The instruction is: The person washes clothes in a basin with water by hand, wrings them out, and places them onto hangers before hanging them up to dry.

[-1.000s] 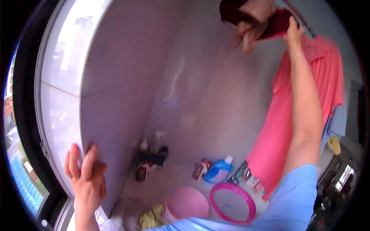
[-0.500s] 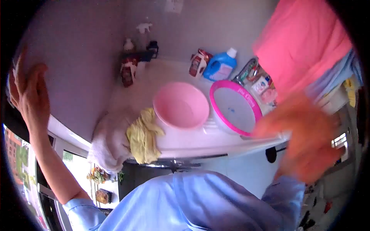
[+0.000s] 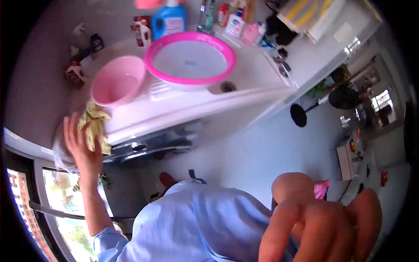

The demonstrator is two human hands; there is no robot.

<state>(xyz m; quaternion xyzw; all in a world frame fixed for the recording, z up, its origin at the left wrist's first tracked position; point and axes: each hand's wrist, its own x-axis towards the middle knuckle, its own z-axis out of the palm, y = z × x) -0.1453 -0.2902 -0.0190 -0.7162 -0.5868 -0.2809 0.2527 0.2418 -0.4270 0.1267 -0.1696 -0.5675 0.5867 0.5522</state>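
My left hand [image 3: 80, 142] reaches to the sink's left end, its fingers apart. It overlaps the yellow cloth [image 3: 94, 124] bunched on the sink edge; whether it touches the cloth I cannot tell. A white cloth [image 3: 62, 150] lies just left of this hand. Very near the camera is my right hand [image 3: 325, 220], with loosely bent fingers spread and nothing visible in them; some fingertips run past the lower edge. In the sink stand a pink basin [image 3: 120, 81] and, right of it, a white basin with a bright pink rim [image 3: 190, 81].
A blue detergent bottle [image 3: 169, 24] and a red-and-white bottle [image 3: 142, 32] stand along the back. Further right are a white pump bottle [image 3: 235, 25] and a pink bottle [image 3: 250, 34]. A drain [image 3: 228, 86] shows in the sink. Windows [image 3: 67, 201] are at lower left.
The view has swung right. My left hand has come from the wall down to the yellow cloth. My right hand has moved down, close to the camera. The hanging pink cloth is mostly out of view.
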